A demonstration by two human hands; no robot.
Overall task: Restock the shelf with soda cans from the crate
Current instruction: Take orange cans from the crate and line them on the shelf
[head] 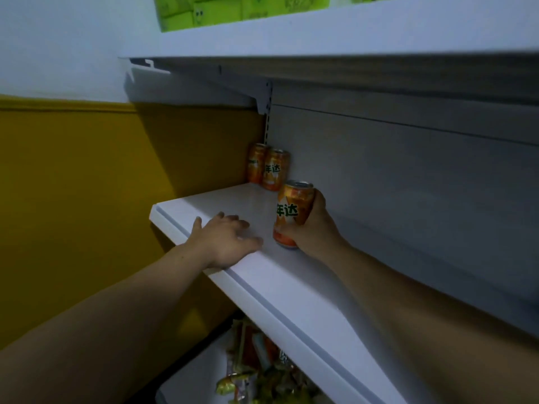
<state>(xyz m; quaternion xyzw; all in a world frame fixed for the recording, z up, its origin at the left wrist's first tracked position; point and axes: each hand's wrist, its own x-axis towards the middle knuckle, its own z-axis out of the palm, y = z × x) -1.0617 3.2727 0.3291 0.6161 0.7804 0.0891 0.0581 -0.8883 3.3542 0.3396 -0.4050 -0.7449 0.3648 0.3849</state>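
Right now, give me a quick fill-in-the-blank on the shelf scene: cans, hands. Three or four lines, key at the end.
1. The right hand grips an orange can that stands ____ on the white shelf.
2. The left hand lies flat and holds ____.
3. At the back left corner stand ____ more orange cans.
4. The boxes on the upper shelf are ____ in colour.

Missing words: upright; nothing; two; green
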